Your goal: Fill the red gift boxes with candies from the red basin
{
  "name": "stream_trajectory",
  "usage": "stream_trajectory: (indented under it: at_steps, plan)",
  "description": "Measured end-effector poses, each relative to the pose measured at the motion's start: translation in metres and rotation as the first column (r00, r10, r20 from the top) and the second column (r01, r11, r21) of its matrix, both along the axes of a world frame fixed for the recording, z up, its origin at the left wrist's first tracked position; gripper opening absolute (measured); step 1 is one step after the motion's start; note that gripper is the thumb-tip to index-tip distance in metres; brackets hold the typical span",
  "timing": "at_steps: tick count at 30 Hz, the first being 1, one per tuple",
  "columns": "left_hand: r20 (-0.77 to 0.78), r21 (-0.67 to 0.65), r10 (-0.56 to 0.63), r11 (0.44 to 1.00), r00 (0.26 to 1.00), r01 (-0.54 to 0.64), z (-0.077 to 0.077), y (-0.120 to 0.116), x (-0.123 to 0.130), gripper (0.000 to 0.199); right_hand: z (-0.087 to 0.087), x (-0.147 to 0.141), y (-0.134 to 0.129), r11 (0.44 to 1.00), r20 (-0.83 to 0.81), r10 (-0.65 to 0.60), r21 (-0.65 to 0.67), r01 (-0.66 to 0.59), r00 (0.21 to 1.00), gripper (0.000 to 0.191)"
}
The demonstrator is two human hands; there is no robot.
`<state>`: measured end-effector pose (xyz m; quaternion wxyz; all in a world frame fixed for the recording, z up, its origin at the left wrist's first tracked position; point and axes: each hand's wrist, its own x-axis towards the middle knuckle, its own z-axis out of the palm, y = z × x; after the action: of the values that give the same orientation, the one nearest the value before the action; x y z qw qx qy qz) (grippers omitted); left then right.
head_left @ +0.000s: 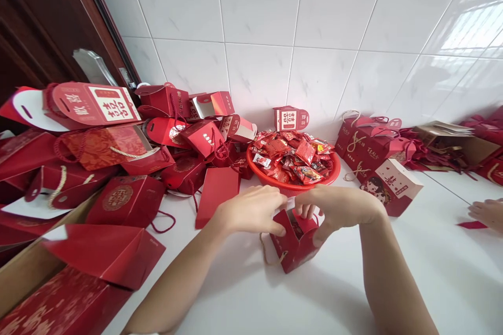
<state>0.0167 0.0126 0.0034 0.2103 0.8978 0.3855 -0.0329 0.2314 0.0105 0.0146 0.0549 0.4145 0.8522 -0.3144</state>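
Open red gift box (298,255) between your left hand (257,210) and right hand (341,208).
Your left hand pinches its left wall, your right its right side, fingers curled over the open top; it stands on the white tabletop (243,293), near the red basin (336,168) of wrapped snacks (293,159).

held box (302,255): red | basin (262,174): orange-red | table (251,298): white | tiles (259,70): white, grey-veined

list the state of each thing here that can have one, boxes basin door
small red box: top open, left hand and right hand on it
red basin: heaped with wrapped packets
red boxes at left: piled, some open
dark door: cannot tell whether shut
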Motion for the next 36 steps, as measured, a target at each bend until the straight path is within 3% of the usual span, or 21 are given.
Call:
stream_trajectory:
  at_steps: [4, 7, 10, 17, 26, 31, 36]
  plan:
    - [0.045, 0.036, -0.019, 0.999, 0.999, 0.017, -0.002, -0.003, 0.011, 0.028, -0.003, -0.001, 0.005, 0.994, 0.121, -0.083, 0.082, 0.073, 0.989, 0.048]
    - [0.043, -0.006, -0.036, 0.999, 0.998, 0.037, -0.004, 0.0, 0.014, 0.024, -0.002, -0.001, 0.006, 0.992, 0.159, -0.098, 0.097, 0.084, 0.982, 0.029]
    - [0.048, -0.05, -0.035, 0.998, 0.998, 0.037, -0.004, 0.005, 0.009, 0.015, 0.001, 0.002, 0.004, 0.997, 0.128, -0.044, 0.076, 0.035, 0.991, 0.016]
    - [-0.011, -0.047, 0.065, 0.997, 0.998, -0.066, 0.0, 0.018, -0.012, 0.019, 0.007, 0.012, 0.003, 0.983, -0.122, 0.177, -0.023, -0.181, 0.977, 0.017]
    - [-0.078, 0.063, 0.122, 0.991, 0.989, -0.117, -0.008, 0.011, 0.005, 0.018, -0.007, 0.006, 0.013, 0.987, -0.063, 0.164, 0.011, -0.163, 0.985, 0.014]
    - [-0.071, 0.14, 0.166, 0.978, 0.984, -0.155, -0.013, 0.006, 0.012, 0.036, -0.011, 0.005, 0.018, 0.995, -0.005, 0.079, 0.06, -0.078, 0.997, 0.013]
    - [-0.028, 0.108, 0.151, 0.983, 0.988, -0.147, -0.011, 0.004, 0.015, 0.031, -0.01, -0.002, 0.019, 0.98, 0.133, -0.138, 0.161, 0.116, 0.981, 0.015]
